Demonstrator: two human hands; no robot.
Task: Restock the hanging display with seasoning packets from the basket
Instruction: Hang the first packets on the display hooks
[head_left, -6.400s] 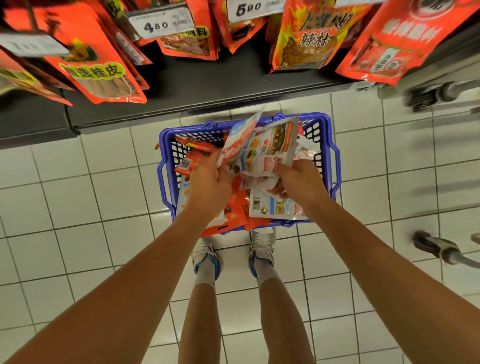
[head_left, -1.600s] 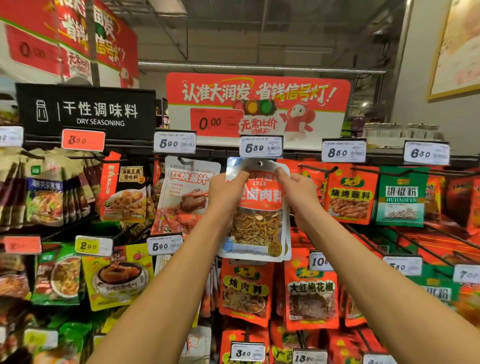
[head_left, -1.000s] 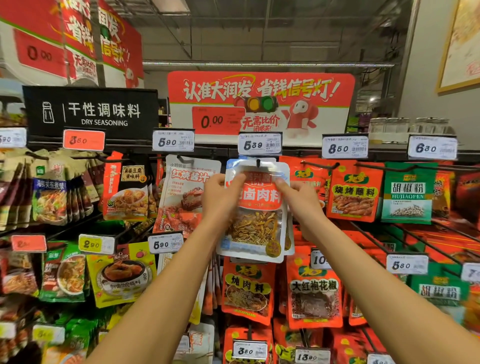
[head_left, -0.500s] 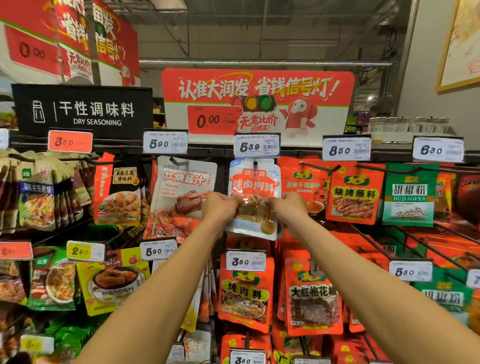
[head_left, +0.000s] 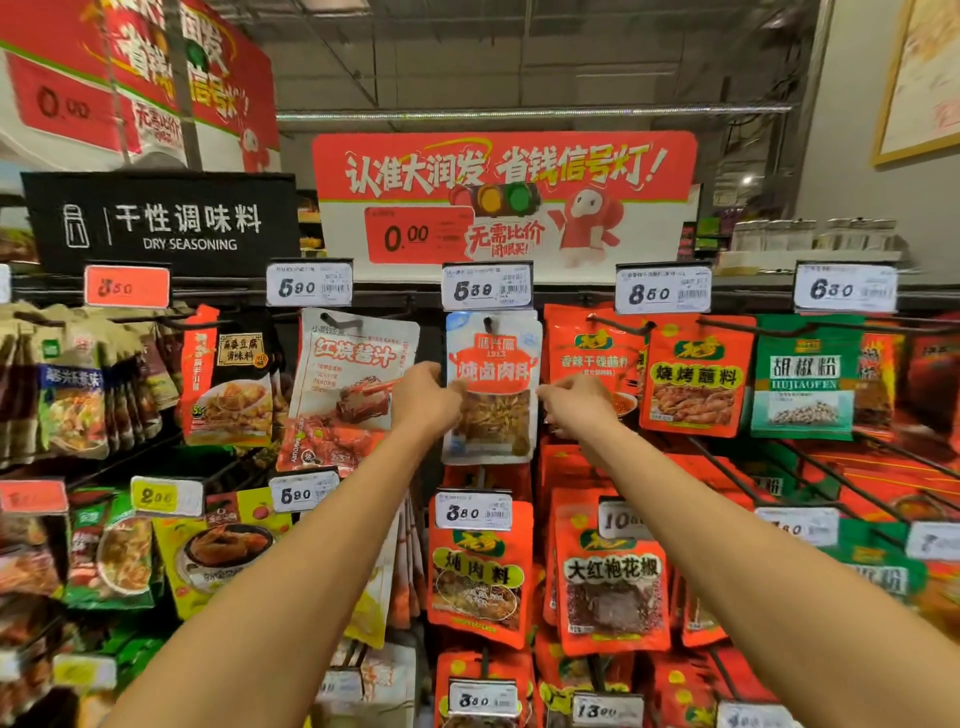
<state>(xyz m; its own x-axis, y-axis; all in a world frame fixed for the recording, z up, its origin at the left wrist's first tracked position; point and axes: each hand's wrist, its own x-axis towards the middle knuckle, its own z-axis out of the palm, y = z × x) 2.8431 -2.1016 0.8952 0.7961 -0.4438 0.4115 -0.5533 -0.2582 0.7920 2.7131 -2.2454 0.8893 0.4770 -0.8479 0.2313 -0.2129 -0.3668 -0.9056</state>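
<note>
The seasoning packet (head_left: 491, 387), a flat glossy pouch in pale blue and white with a red label band and a clear window showing brown dried spices, hangs on its black peg hook (head_left: 487, 325) in the top row of the hanging display, under the 5.39 price tag (head_left: 487, 286). We have our left hand (head_left: 427, 399) at its left edge and our right hand (head_left: 575, 404) at its right edge, fingers loosely curled against the film; whether either pinches it or merely touches, we cannot tell. We judge the hanging step all but finished: the hole sits over the hook. Next we would let go, check it hangs square, and look down to the basket, which is out of view. The neighbouring red pouches (head_left: 696, 375) look equally slick and crinkly.
</note>
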